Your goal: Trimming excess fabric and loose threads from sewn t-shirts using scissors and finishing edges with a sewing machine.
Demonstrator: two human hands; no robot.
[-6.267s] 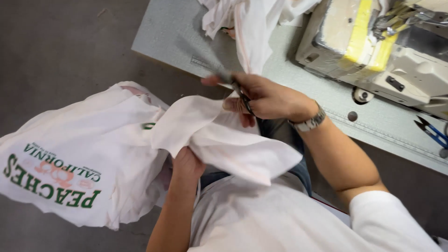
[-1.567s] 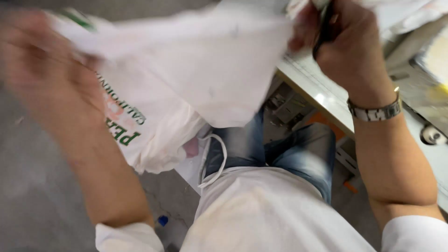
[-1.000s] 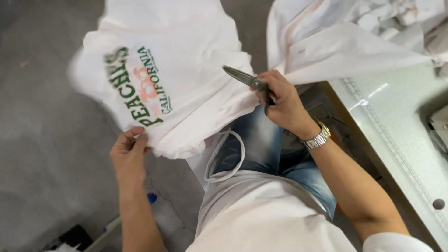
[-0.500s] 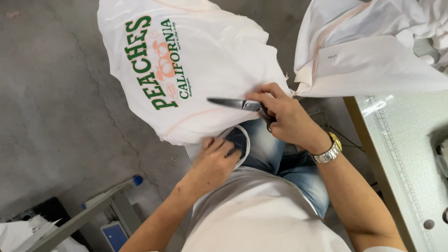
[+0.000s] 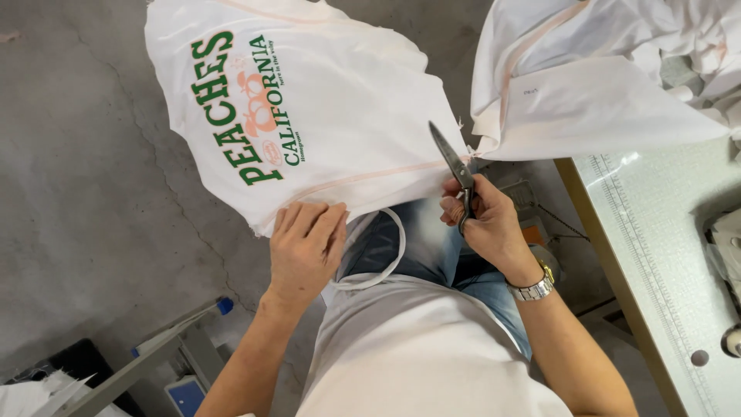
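A white printed fabric panel (image 5: pixel 324 116) with green and orange lettering lies spread over my lap. My left hand (image 5: pixel 305 247) presses flat on its near edge, fingers together. My right hand (image 5: pixel 486 224) grips a pair of dark scissors (image 5: pixel 454 166), blades pointing up at the seam where this panel joins another white fabric piece (image 5: pixel 587 100). A pale peach binding strip (image 5: pixel 370 179) runs along the panel's lower edge toward the scissor tips.
A sewing table (image 5: pixel 664 262) with a pale top and ruler markings stands at the right, white fabric heaped on its far end. Grey concrete floor (image 5: pixel 85 193) lies to the left. A metal frame with a blue cap (image 5: pixel 185 324) sits at lower left.
The printed panel has been laid flatter over my lap. My left hand moved from under it to press on its edge. The scissors swung from pointing left to pointing up at the seam.
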